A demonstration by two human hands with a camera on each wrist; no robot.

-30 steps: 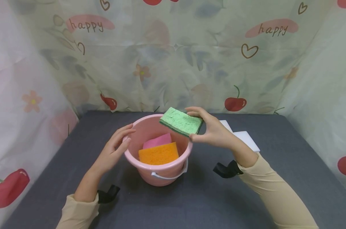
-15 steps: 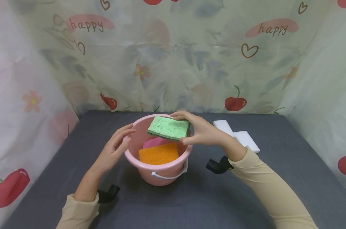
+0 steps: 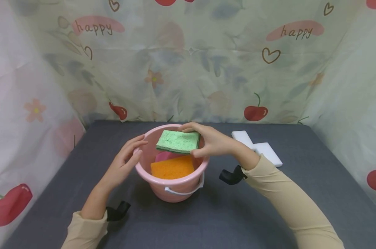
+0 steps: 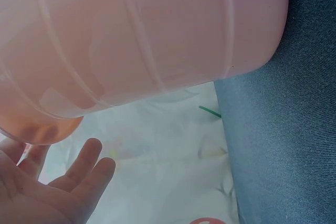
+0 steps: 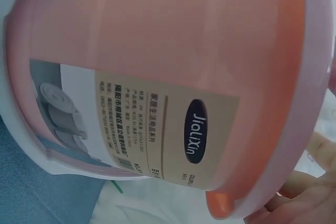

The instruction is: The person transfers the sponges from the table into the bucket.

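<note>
My right hand (image 3: 211, 141) pinches the right end of a green sponge (image 3: 178, 141), thumb at the near side and fingers at the far side. The sponge hangs tilted over the mouth of a pink bucket (image 3: 175, 190). Inside the bucket lie an orange sponge (image 3: 172, 167) and, behind it, a pink sponge (image 3: 166, 156), partly hidden. My left hand (image 3: 122, 162) is at the left rim, fingers relaxed and touching it; in the left wrist view its fingers (image 4: 94, 182) spread below the rim. The right wrist view shows the bucket's label (image 5: 157, 124); the green sponge is hidden there.
Two white sponge blocks (image 3: 267, 154) lie on the dark tabletop (image 3: 188, 224) right of the bucket, one overlapping the other. A white handle (image 3: 188, 192) hangs at the bucket's front. A printed cloth (image 3: 188, 69) encloses the back and sides.
My right hand has carried the green sponge left and slightly down, from the bucket's right rim to over its middle. The left hand and bucket stay put.
</note>
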